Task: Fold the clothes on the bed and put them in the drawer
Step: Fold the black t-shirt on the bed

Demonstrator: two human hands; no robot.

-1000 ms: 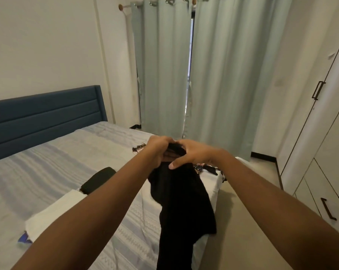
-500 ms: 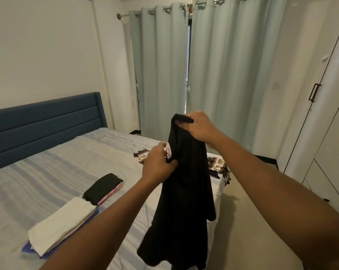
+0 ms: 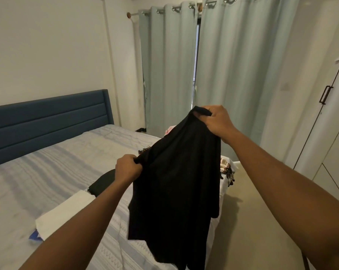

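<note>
A black garment point(image 3: 176, 191) hangs in the air over the near right edge of the bed point(image 3: 47, 168), held up by both hands. The right hand point(image 3: 217, 121) is the higher and farther one; its fingers are curled round a bunched upper edge of the cloth. The left hand point(image 3: 126, 168) sits lower and to the left, its fingers closed on another part of the garment's edge, so the top of the cloth slopes down from right to left between the two grips. The rest of the garment drops loosely in front of the bed's corner, clear of the mattress.

On the striped bedcover, left of the left forearm, lies a folded white cloth point(image 3: 67, 213) with a blue piece point(image 3: 35, 235) showing beneath its near corner. Just beyond it lies a folded black cloth point(image 3: 104, 182), partly hidden by the arm. At the far right corner of the bed some patterned clothes point(image 3: 226, 168) lie unfolded, partly behind the hanging garment.

A dark blue headboard point(image 3: 47, 117) stands at the left, pale green curtains point(image 3: 233, 75) hang on the far wall, and a white wardrobe point(image 3: 336, 133) with a dark handle stands on the right beside the beige floor point(image 3: 248, 221).
</note>
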